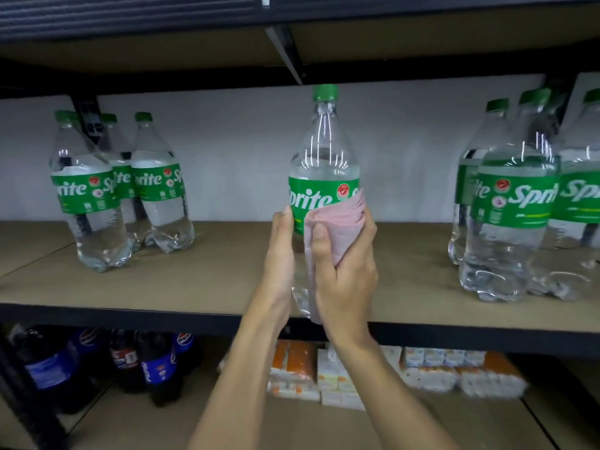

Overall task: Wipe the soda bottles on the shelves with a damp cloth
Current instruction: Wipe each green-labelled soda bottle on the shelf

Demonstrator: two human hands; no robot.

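- Bottle held upright over the front edge of the shelf.
- Left hand grips its side; right hand curls round cloth, pressing the label.
- Damp plastic could slip from the left grip and fall.

Even, moderately bright light; white glare streaks on the centre bottle; lower shelf dim and blurred; wide-angle bending at frame edges.
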